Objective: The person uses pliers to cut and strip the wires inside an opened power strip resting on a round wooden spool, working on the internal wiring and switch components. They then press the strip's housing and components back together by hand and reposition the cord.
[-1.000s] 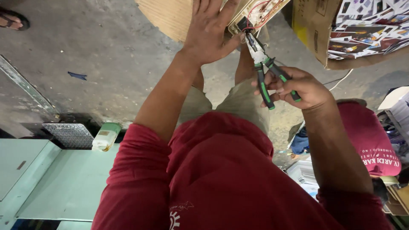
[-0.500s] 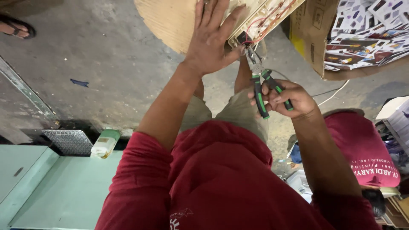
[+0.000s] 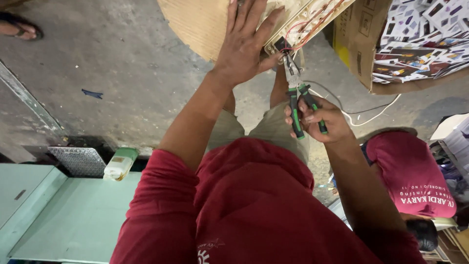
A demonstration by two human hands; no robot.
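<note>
Head view: the fingers of the right hand [image 3: 320,122] are seen curled tight around the green-and-black handles of a pair of pliers [image 3: 299,100], whose metal nose is pointed up at a small dark part on the edge of a pale plastic frame [image 3: 312,14]. The left hand [image 3: 244,46] is laid flat with fingers spread wide, pressed against the frame and the round wooden board [image 3: 195,24] beneath it; nothing is gripped by it. Thin red wires [image 3: 317,24] are run along the ribbed, cream-coloured frame. A rough grey concrete floor [image 3: 112,58] is seen below, and a cardboard box [image 3: 361,39] of printed cards is set near the frame. A white cable [image 3: 371,115] lies on the floor.
</note>
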